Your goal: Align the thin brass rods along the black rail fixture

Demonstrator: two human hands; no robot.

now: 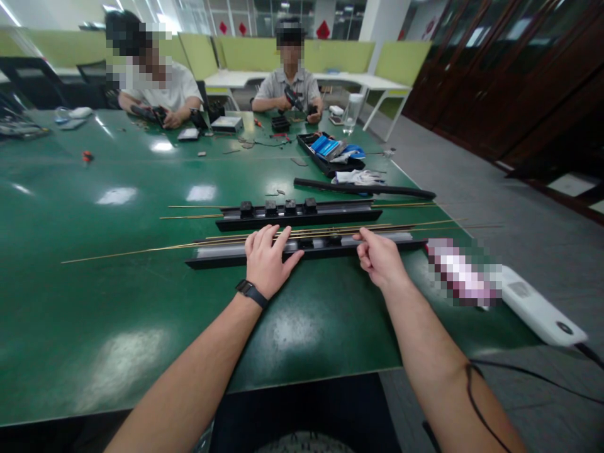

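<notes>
A long black channel-shaped bar (221, 260) lies crosswise in front of me, with several thin brass-coloured rods (184, 246) running along it and out past both ends. My left hand (268, 259), wearing a dark wristband, rests over the bar and rods with fingers spread. At the bar's right part is my right hand (380, 255), its index fingertip at the rods and the other fingers curled. Whatever its fingers pinch, if anything, is hidden. Just behind lies a second black bar (302, 219), carrying small black blocks (270, 208) and more thin rods.
A white device (540, 305) with a cable lies right, beside a blurred pink item (460, 270). Farther back are a black tube (365, 188), gloves (359, 178) and a black tray (321, 162) of blue packets. Two people sit opposite, one holding a power drill (293, 97).
</notes>
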